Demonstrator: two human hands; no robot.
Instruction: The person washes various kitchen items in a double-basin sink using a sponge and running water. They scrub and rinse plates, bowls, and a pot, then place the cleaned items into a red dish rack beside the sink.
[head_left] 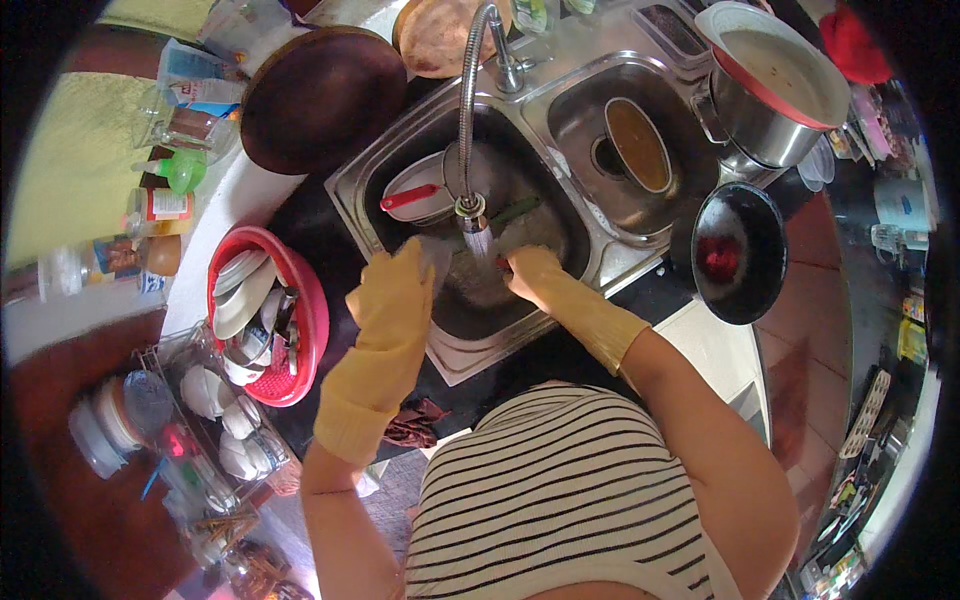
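Left hand has some clear thing against it, just beside the running tap over the left sink. Can't tell if either grip's clamped, right hand included. Slow turns under the water probably rinse best.

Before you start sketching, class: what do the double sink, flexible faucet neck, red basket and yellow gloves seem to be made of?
Double sink: probably stainless steel, shiny; its grey rim catches bright streaks.
Flexible faucet neck: likely chromed metal, ribbed, with silvery glints.
Red basket: apparently plastic, smooth; moulded rim, perforated bottom.
Yellow gloves: perhaps rubber or latex, matte; wrinkled, exact material unclear.
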